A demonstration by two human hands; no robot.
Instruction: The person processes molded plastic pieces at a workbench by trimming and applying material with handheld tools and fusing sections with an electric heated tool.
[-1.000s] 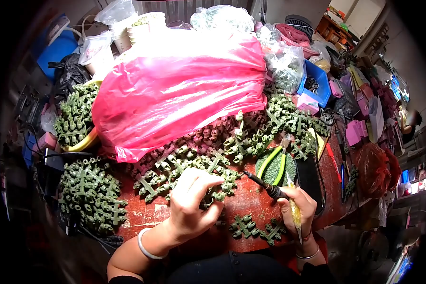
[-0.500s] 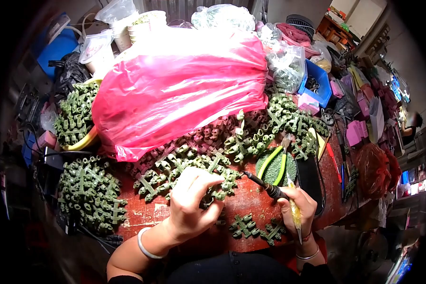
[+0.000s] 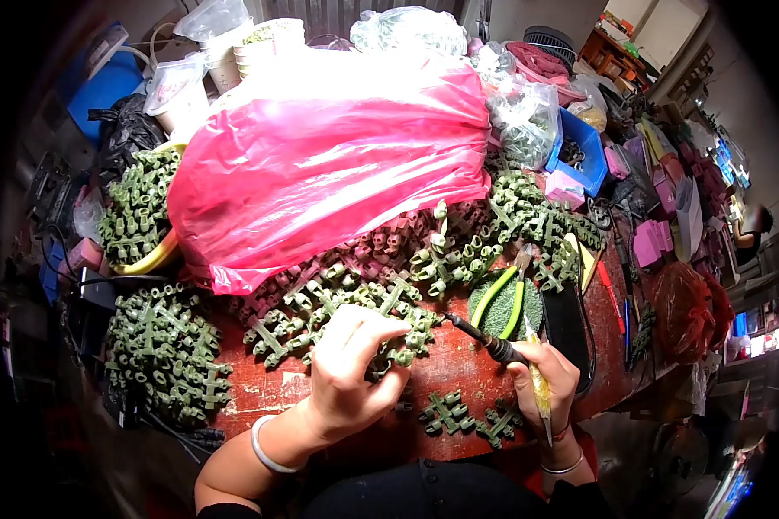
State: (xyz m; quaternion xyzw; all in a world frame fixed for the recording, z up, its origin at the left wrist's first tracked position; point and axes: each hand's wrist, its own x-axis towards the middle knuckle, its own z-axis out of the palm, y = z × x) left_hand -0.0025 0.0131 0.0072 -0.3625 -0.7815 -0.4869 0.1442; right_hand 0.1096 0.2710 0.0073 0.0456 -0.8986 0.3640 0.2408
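Observation:
My left hand (image 3: 350, 368) is raised over the red table with thumb and index finger curled toward each other. Green pieces lie right behind its fingertips, so whatever it pinches cannot be made out. My right hand (image 3: 550, 376) is closed around a black-handled soldering iron (image 3: 493, 344), its dark tip pointing left toward the left hand. The same hand also holds a thin pointed tool with a yellow handle (image 3: 540, 389). Two dark green branched pieces (image 3: 447, 413) lie in front of my body. Lime-handled pliers (image 3: 512, 298) rest on a round green pad (image 3: 528, 310).
A large pink plastic bag (image 3: 337, 164) covers the back of the red table (image 3: 268, 394). Heaps of green pieces (image 3: 164, 355) lie at left; more fill a yellow bowl (image 3: 151, 259). At right are a blue bin (image 3: 584, 151) and a red bag (image 3: 688, 311). A person sits far right.

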